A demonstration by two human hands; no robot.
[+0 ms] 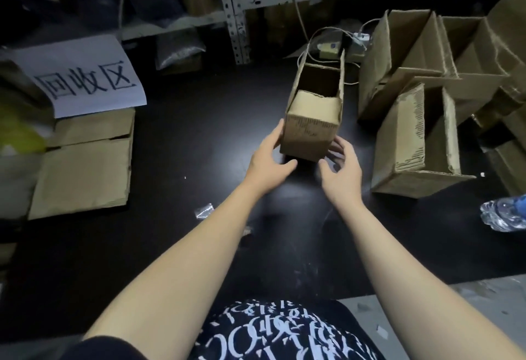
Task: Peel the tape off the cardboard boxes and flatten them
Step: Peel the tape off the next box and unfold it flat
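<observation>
A small brown cardboard box [313,129] stands upright in the middle, its top flaps open and its inside dark. No tape shows on the sides I can see. My left hand [267,160] holds its lower left side, fingers along the wall and thumb curled under the bottom edge. My right hand [341,166] cups the lower right corner, fingers curled behind and under it. The box's underside is hidden.
A stack of flattened cardboard [85,172] lies at the left under a white paper sign [82,75]. Several open boxes [412,137] are piled at the right, with a plastic water bottle [503,214] near the edge. Metal shelving [233,12] and cables [333,46] stand behind.
</observation>
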